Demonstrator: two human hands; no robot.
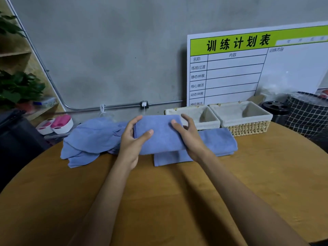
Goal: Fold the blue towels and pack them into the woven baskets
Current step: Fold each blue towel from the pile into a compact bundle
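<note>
A folded blue towel point(160, 134) is lifted above the round wooden table point(177, 201), held between both hands. My left hand point(132, 139) grips its left edge, thumb on top. My right hand point(189, 134) grips its right edge. Under it a second folded blue towel point(217, 144) lies flat on the table. A heap of unfolded blue towels point(90, 141) lies to the left. Two woven baskets with cream liners stand at the back: the left basket point(209, 121) just behind my right hand, the right basket point(248, 128) beside it. Both look empty.
A white schedule board point(248, 68) leans on the grey wall behind the baskets. A black lidded cup point(276, 109) and a checked fabric bin point(308, 116) stand at the right. White slippers with pink insides point(56, 124) and plants point(17, 87) are at the left.
</note>
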